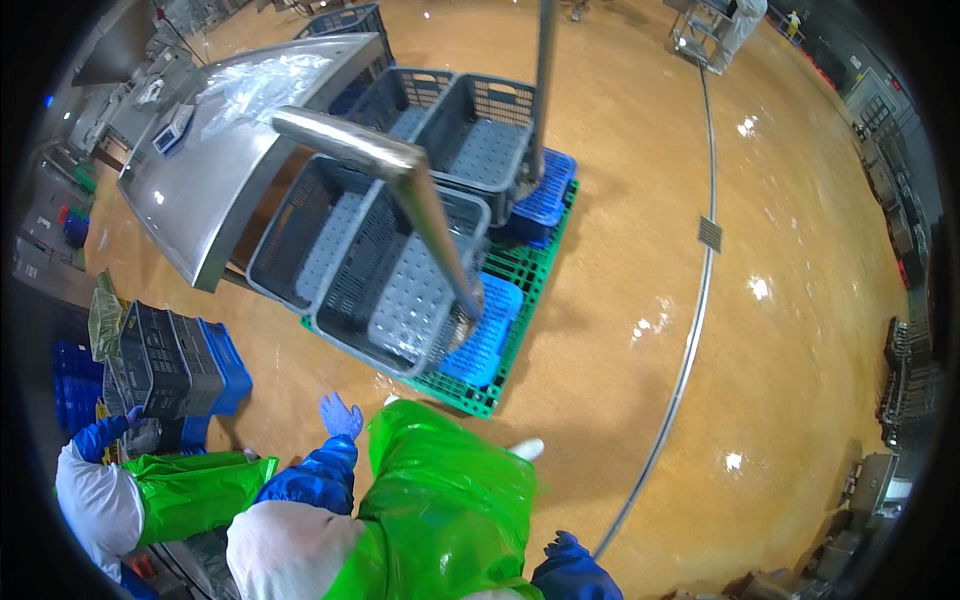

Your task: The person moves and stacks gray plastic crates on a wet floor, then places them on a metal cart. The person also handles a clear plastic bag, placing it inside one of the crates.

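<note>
Looking at a huge shiny tan floor (620, 230) first, then a steel desk (210, 220) at upper left with clear plastic sheeting (270, 90) spread on top. Just beside that, see a green pallet (525, 268) carrying four grey crates (480, 130) in two pairs, front and back, perforated bottoms showing. Also spotting blue plastic crates (490, 325) along the pallet's right side, maybe partly underneath; hard to judge with the fisheye bend.

Progress-wise, would call those four grey crates already placed: all resting on the pallet, none held or tilted up midway. Can't say from one view how much remains.

Over at far left, got a co-worker (100, 495) by another grey stack (170, 360).

Left hand (341, 416): gloved, fingers spread, grip open, just short of the front crates. Right hand (566, 544): low and dark at the bottom edge, can't tell the grip.

Writing? Can't read any, not even on the little desk device (174, 130).
</note>
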Action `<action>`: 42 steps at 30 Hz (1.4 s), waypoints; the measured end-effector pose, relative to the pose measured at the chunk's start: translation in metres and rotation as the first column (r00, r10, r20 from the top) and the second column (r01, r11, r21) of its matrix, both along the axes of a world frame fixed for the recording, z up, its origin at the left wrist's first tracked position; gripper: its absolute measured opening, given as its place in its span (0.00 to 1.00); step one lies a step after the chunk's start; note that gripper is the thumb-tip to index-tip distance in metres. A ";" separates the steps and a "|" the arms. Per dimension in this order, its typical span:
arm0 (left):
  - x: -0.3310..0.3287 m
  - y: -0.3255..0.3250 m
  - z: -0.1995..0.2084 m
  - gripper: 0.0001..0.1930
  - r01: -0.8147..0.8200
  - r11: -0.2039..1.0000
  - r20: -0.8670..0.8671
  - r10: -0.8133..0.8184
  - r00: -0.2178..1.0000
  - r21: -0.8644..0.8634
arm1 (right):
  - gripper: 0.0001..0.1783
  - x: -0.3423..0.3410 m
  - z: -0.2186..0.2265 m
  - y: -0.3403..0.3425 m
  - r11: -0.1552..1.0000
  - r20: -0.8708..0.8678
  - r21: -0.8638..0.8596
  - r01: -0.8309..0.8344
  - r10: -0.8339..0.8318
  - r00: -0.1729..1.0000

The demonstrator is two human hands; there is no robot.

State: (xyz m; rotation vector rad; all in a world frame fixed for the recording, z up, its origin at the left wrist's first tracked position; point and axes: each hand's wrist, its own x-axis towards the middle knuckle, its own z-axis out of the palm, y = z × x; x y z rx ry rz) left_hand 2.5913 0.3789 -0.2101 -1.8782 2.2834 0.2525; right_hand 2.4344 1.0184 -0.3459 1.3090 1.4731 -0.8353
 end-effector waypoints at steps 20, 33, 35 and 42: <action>-0.308 0.114 -0.109 0.23 0.414 0.650 -0.318 -0.268 0.909 0.637 | 0.24 -0.481 0.063 -0.114 0.846 -0.445 -0.279 -0.455 0.306 0.842; -0.676 -0.051 -0.112 0.16 0.587 0.764 -0.411 -0.461 0.787 0.267 | 0.17 -0.736 0.099 -0.094 0.947 -0.488 -0.271 -0.171 0.018 0.873; -0.735 -0.070 -0.081 0.17 0.344 0.849 -0.539 -0.086 0.838 0.401 | 0.16 -0.757 0.080 -0.080 0.919 -0.479 -0.295 -0.262 0.095 0.873; -0.811 -0.099 -0.062 0.20 0.111 0.920 -0.500 0.100 0.860 0.375 | 0.09 -0.956 0.067 -0.133 -0.246 -0.497 0.209 -0.946 0.807 -0.319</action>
